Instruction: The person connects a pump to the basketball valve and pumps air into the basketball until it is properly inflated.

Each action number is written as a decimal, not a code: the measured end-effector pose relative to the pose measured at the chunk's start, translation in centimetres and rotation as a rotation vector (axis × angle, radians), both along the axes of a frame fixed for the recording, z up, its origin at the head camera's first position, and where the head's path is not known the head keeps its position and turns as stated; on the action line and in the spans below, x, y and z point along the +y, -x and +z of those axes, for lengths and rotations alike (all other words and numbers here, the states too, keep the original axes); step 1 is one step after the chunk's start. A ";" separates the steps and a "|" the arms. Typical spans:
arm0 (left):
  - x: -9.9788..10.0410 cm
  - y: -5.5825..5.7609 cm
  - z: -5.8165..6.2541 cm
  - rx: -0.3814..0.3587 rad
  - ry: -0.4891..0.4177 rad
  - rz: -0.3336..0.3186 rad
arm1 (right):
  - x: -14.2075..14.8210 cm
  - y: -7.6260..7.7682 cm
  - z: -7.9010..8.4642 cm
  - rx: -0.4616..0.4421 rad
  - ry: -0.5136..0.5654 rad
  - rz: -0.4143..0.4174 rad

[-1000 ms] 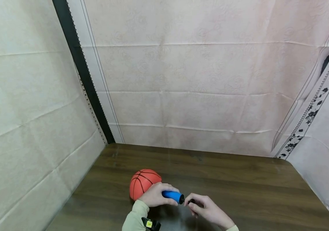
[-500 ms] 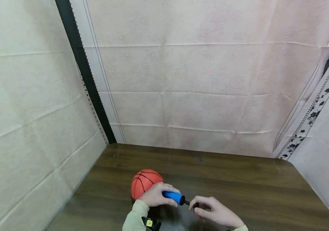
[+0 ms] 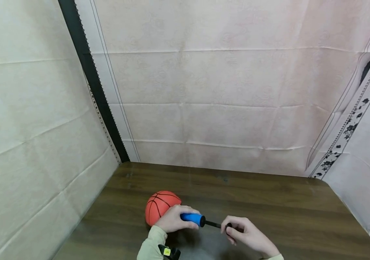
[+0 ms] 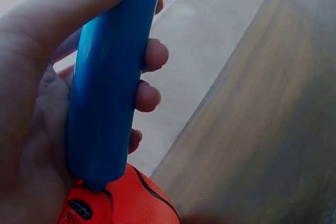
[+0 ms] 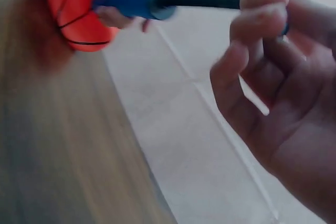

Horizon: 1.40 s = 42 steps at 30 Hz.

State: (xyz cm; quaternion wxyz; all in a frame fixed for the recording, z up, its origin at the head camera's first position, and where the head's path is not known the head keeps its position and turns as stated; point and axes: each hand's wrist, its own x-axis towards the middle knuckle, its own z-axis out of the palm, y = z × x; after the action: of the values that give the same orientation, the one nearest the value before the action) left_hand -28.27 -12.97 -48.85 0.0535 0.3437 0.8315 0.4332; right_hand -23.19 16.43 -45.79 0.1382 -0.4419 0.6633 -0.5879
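Observation:
My left hand (image 3: 176,219) wraps round the blue barrel of a hand pump (image 4: 107,93), its thumb on the near side and fingertips showing past the far side. The barrel's end sits right at the surface of a small orange-red basketball (image 3: 160,206) with black lines. From the other end a black rod (image 3: 212,224) stands out to the right. My right hand (image 3: 248,234) pinches the dark handle at the rod's tip, its fingers curled over it in the right wrist view. Most of that handle is hidden by the fingers.
Ball and hands are at the near middle of a dark brown wood-grain table (image 3: 269,202). Pale cloth walls (image 3: 224,90) stand along its back and both sides. A black device (image 3: 170,252) is strapped to the left wrist.
My right hand has moved to the right, drawing the black rod well out of the blue barrel. The left hand and the basketball have stayed nearly where they were.

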 end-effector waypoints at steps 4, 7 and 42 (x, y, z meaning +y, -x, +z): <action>0.2 0.0 -0.2 -0.009 0.009 0.011 | -1.6 0.2 -0.6 0.002 -0.027 -0.061; 0.3 0.0 -0.2 -0.007 0.019 0.002 | -2.8 0.2 -1.1 0.031 -0.077 -0.133; -0.6 0.3 -0.4 -0.033 -0.047 -0.059 | 2.2 -1.1 1.4 0.128 -0.053 0.112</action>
State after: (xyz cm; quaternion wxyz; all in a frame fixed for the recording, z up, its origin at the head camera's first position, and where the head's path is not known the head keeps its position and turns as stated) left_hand -28.53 -13.61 -49.27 0.0721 0.3620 0.8096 0.4563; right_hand -22.13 18.63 -44.34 0.1400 -0.5112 0.6601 -0.5323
